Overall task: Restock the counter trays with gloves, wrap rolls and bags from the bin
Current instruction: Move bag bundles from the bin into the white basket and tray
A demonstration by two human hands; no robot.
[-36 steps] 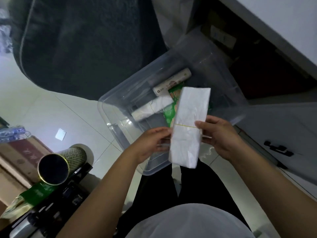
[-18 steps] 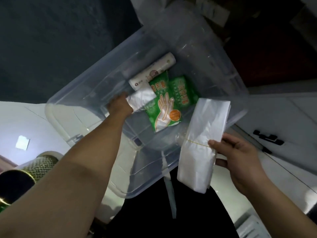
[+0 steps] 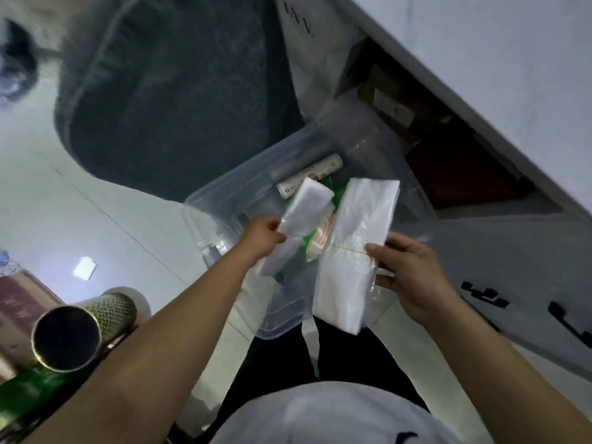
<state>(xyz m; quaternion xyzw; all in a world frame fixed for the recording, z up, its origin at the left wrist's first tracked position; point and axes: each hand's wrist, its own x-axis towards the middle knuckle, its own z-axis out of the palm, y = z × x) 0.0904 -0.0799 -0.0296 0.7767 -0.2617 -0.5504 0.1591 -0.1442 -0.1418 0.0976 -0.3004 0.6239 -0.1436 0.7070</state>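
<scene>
A clear plastic bin [image 3: 221,213] stands on the floor in front of me. My right hand [image 3: 407,270] grips a long white bundle of bags [image 3: 355,251] bound by a yellow rubber band, held above the bin's near right side. My left hand [image 3: 262,235] holds a smaller white bag bundle [image 3: 304,213] lifted over the bin. Under it lie green glove packs [image 3: 315,238], partly hidden, and a wrap roll [image 3: 307,177] rests at the bin's far side.
A dark grey cushioned seat [image 3: 173,100] is behind the bin. White cabinet doors with black handles [image 3: 487,296] are on the right under a counter edge [image 3: 480,100]. A dark-ended tube [image 3: 77,331] and boxes are at lower left. The floor is pale tile.
My left hand, which reached into the bin half a second ago, has lifted the smaller bag bundle out. My right hand still holds the long bundle, now raised and closer to centre.
</scene>
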